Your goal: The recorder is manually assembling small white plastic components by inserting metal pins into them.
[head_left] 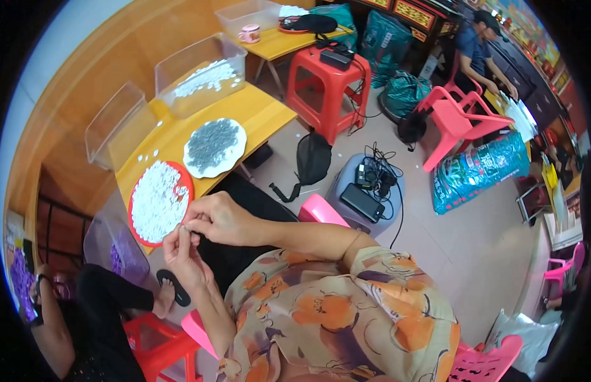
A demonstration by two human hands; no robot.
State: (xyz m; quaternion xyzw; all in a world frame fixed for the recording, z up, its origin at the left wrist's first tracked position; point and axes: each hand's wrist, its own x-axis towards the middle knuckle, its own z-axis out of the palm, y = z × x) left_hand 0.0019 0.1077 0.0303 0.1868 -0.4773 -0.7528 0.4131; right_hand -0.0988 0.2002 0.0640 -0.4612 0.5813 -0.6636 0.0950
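Note:
Just past the near edge of the red tray, my left hand (pixel 184 253) and my right hand (pixel 224 219) meet fingertip to fingertip. Both are closed in a pinch, and what lies between the fingers is too small to make out. The red round tray (pixel 189 179) bears a heap of small white pieces (pixel 156 202). Beyond it sits a white scalloped plate (pixel 241 141) with a pile of small grey pieces (pixel 212 145). Both stand on a yellow wooden table (pixel 265 113), where a few white pieces lie loose near the tray.
A clear plastic bin (pixel 233 56) with white pieces stands at the table's far end, beside another clear bin (pixel 126 121). A red stool (pixel 330 83) stands beyond the table. Cables and adapters (pixel 365 197) lie on a grey-blue seat to the right. Other people sit at lower left and far right.

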